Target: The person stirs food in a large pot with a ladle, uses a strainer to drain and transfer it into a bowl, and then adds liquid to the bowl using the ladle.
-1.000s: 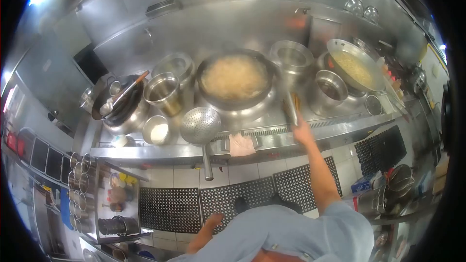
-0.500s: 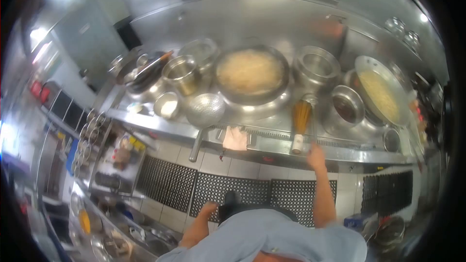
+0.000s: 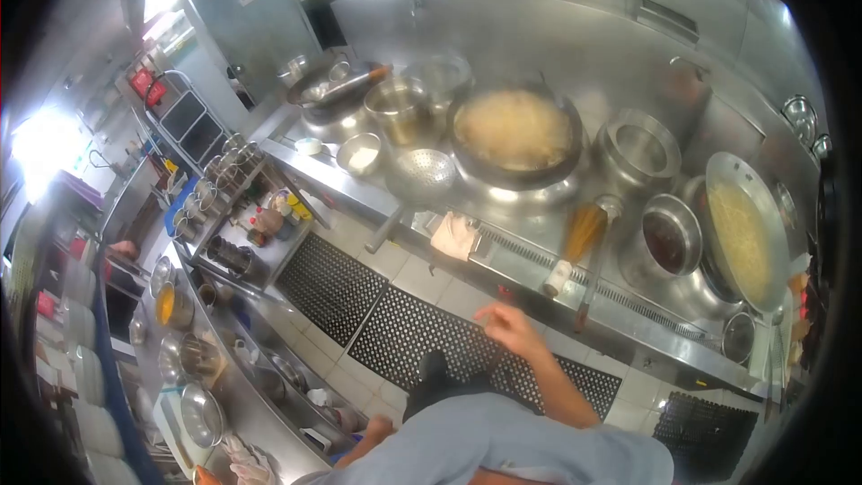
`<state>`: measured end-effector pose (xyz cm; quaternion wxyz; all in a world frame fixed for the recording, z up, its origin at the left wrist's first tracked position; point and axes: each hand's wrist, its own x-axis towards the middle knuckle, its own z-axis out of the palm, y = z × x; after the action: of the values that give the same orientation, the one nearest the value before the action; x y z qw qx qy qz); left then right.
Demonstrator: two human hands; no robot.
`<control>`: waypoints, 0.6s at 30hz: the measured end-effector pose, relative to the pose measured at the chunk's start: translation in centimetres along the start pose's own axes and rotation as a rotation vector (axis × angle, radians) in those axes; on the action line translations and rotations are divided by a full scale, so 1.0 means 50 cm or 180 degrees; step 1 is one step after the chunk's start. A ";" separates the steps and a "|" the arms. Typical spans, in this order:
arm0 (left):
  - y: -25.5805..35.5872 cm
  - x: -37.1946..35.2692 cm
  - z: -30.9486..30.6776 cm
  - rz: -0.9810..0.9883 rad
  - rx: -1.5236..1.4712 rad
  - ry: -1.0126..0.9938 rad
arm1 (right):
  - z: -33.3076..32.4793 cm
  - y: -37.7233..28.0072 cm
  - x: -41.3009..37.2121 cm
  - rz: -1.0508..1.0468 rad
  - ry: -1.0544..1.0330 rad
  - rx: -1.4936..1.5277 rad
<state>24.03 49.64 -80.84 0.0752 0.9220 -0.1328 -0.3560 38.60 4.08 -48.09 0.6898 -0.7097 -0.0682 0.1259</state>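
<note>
My right hand (image 3: 510, 328) is in the air over the floor mats, in front of the stove edge. Its fingers are partly stretched out, with nothing in them. Nearest to it are a bamboo brush (image 3: 582, 238) with a white-wrapped handle and a ladle (image 3: 593, 278), its handle reaching over the stove's front edge. My left hand (image 3: 381, 427) hangs low beside my body; its fingers cannot be made out. A large wok (image 3: 462, 157) holds steaming, pale, bubbling contents. A perforated skimmer (image 3: 422, 175) rests to the left of it, near a folded cloth (image 3: 455, 236).
At right stand a pot of dark liquid (image 3: 669, 238) and a tilted wok of yellowish food (image 3: 741, 233). Metal pots (image 3: 398, 108) line the back left. Black mats (image 3: 404, 332) cover the floor. A steel counter (image 3: 260, 413) with bowls runs along the left.
My right hand has let go of the ladle handle and drawn back leftward from the stove edge. The view has turned toward the left, showing more of the side counter.
</note>
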 end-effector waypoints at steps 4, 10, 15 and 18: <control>0.009 -0.078 0.074 -0.0901 -0.0756 0.0140 | -0.060 0.013 -0.015 0.0202 -0.0967 0.1311; 0.204 -0.147 -0.175 -0.2196 -0.2376 0.1694 | -0.088 0.218 -0.064 0.0440 0.0758 -0.1580; 0.145 -0.078 -0.227 -0.2254 -0.2234 0.2307 | -0.116 0.231 -0.115 0.0595 0.2152 -0.2037; 0.124 -0.069 -0.276 -0.2446 -0.2424 0.2337 | -0.181 0.199 -0.125 0.1078 0.3006 -0.1970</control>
<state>29.74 45.36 -67.06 0.3044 0.8742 0.3759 -0.0416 34.30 -6.72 -57.31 0.3765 -0.8582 0.3271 -0.1212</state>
